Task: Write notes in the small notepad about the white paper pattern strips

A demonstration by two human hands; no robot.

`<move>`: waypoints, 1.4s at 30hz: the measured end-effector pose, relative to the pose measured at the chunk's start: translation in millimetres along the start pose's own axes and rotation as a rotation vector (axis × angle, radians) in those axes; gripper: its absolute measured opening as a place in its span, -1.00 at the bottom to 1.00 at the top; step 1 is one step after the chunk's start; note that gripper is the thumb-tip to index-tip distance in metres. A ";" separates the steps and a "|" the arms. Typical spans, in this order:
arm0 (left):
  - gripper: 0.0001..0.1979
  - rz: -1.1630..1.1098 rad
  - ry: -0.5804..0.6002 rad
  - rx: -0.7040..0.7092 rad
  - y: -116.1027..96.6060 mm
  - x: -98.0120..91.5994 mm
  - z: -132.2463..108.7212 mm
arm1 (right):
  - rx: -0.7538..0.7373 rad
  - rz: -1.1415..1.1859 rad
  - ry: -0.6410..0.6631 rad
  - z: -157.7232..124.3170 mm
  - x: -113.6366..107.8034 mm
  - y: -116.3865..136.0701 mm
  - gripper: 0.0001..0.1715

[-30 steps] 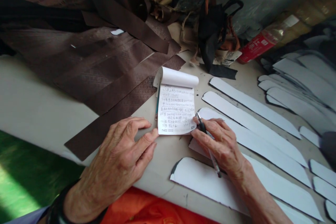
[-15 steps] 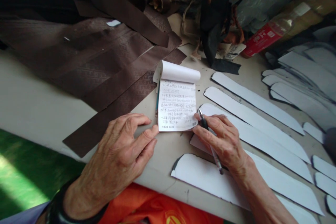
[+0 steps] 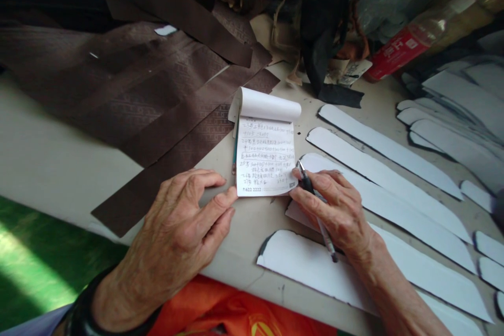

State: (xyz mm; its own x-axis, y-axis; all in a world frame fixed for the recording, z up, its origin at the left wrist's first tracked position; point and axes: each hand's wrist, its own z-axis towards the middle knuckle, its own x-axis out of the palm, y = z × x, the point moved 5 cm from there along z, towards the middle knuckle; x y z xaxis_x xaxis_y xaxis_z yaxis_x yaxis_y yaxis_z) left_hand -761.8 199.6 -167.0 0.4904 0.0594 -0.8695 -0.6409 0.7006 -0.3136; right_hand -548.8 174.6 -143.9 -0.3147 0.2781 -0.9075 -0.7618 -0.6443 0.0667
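A small notepad (image 3: pixel 265 155) lies on the table, its upper pages rolled back and its open page covered in handwriting. My left hand (image 3: pixel 185 220) rests on the table with its fingers apart, one fingertip at the pad's lower left corner. Between the fingers of my right hand (image 3: pixel 334 210) is a pen (image 3: pixel 309 186), its tip pointing up near the pad's right edge. The right fingertips touch the pad's lower right corner. Below that hand lies a white strip with a rounded end and dark edges (image 3: pixel 303 262).
Brown patterned sheets and strips (image 3: pixel 177 115) cover the table's left side. Several white strips (image 3: pixel 389 152) lie on the right, with a stack (image 3: pixel 457 121) beyond. A bottle with a red label (image 3: pixel 401 52) and a black bundle (image 3: pixel 323 37) are at the back. Orange cloth (image 3: pixel 220 304) shows below the table edge.
The view has shifted slightly. Both hands, the pen and the notepad keep nearly the same places relative to one another.
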 end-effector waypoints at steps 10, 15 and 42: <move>-0.78 -0.018 -0.026 -0.027 0.9 0.8 -1.0 | 0.027 0.069 0.002 -1.3 2.2 -0.9 -0.80; -0.78 -0.026 -0.030 -0.024 1.0 -0.8 -0.8 | 0.027 0.072 -0.007 -1.9 2.6 -1.7 -0.80; -0.77 -0.009 -0.023 0.000 -0.3 -0.3 1.6 | 0.033 0.049 -0.021 1.2 -0.6 -1.2 -0.79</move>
State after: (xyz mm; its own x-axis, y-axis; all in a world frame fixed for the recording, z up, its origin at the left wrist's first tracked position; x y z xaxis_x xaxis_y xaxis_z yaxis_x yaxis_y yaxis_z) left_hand -760.8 200.5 -166.1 0.5093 0.0693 -0.8578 -0.6363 0.7014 -0.3211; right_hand -548.4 176.1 -142.9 -0.3632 0.2620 -0.8941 -0.7633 -0.6340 0.1243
